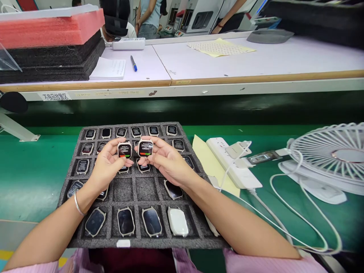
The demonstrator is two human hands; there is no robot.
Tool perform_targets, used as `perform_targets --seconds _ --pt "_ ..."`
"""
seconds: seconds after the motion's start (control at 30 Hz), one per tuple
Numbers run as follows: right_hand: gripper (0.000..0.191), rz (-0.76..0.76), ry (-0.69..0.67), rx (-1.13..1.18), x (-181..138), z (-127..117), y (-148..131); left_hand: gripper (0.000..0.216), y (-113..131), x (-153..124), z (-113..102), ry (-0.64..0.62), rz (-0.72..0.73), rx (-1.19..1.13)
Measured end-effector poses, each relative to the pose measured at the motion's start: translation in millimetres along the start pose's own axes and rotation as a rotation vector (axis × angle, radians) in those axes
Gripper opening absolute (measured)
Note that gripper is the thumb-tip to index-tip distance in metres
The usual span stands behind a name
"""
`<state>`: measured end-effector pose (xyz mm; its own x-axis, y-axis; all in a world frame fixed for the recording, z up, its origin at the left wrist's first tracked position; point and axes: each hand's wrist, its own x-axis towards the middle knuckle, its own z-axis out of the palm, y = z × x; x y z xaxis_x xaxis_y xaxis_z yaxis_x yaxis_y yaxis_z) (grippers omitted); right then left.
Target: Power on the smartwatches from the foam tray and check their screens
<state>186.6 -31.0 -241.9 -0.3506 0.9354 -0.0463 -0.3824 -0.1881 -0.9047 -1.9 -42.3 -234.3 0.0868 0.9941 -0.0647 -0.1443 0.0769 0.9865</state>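
My left hand [109, 163] pinches a smartwatch body [124, 150] without a strap; its lit screen shows white text with a red and green strip at the bottom. My right hand [167, 161] grips a second, similar smartwatch [145, 148], also lit with text and a red and green strip. Both are held side by side above a dark grey foam tray [124, 189]. Rows of strapless watches fill many of its compartments, several with text on screen. Along the near row lie dark-screened watches [126, 222] and one white-faced piece [178, 222]. My forearms hide some compartments.
At right stand a white power strip [233, 163] with plugs, a USB meter [264, 156], looping white cables and a white fan [332, 151]. A raised shelf [170, 81] behind holds foam stacks [51, 41], paper [109, 68] and a pen [133, 63]. Other people are beyond.
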Motion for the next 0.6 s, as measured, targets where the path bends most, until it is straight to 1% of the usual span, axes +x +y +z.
perform_targets --seconds 0.27,0.37,0.47,0.6 --pt "0.042 -0.003 -0.018 -0.014 0.8 -2.6 3.3 0.047 -0.9 -0.1 0.2 -0.002 0.020 0.014" --pt "0.044 0.003 -0.017 -0.020 1.1 -2.2 3.4 0.045 -1.2 0.0 0.1 0.003 0.026 0.010" --pt "0.047 0.003 -0.010 -0.009 1.0 -1.2 3.1 0.048 -1.0 -0.1 0.2 -0.006 0.022 -0.007" --pt "0.045 -0.011 0.010 -0.010 0.5 -0.1 2.2 0.053 0.2 -1.7 0.5 -0.037 0.003 -0.046"
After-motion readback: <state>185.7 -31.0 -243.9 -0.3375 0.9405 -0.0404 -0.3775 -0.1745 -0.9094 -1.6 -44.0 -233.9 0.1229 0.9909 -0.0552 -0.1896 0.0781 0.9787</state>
